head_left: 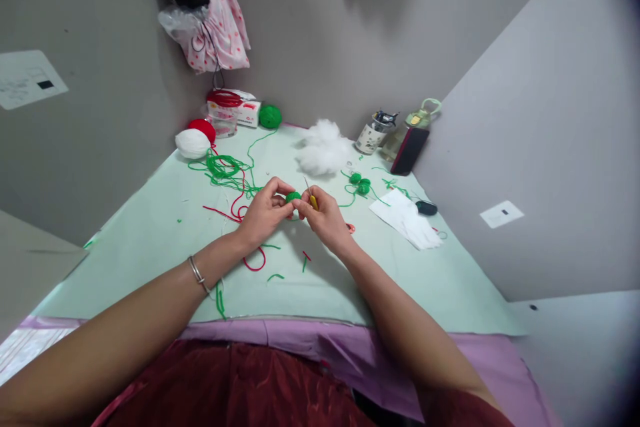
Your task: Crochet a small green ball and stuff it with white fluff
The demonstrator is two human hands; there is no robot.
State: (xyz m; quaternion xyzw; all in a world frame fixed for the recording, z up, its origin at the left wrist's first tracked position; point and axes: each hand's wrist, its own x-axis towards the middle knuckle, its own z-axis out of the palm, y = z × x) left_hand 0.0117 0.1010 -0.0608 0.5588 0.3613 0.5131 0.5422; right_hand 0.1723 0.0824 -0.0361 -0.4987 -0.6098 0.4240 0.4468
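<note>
A small green crocheted piece [293,197] is pinched between the fingertips of both hands above the middle of the table. My left hand [267,210] grips it from the left. On the other side, my right hand [323,215] touches its right edge and also holds a yellow-handled crochet hook [313,201], whose thin metal tip points up and to the left. Fingers cover part of the green piece. Loose green yarn [225,170] and a red strand [255,268] lie near my left hand.
White stuffing [323,148] lies behind the hands. Small green knitted pieces [363,186] and a white sheet [404,219] are to the right. A pen cup [371,137], bottle and phone [410,151] stand at the back right. White yarn [193,144] and green yarn balls [270,116] sit back left.
</note>
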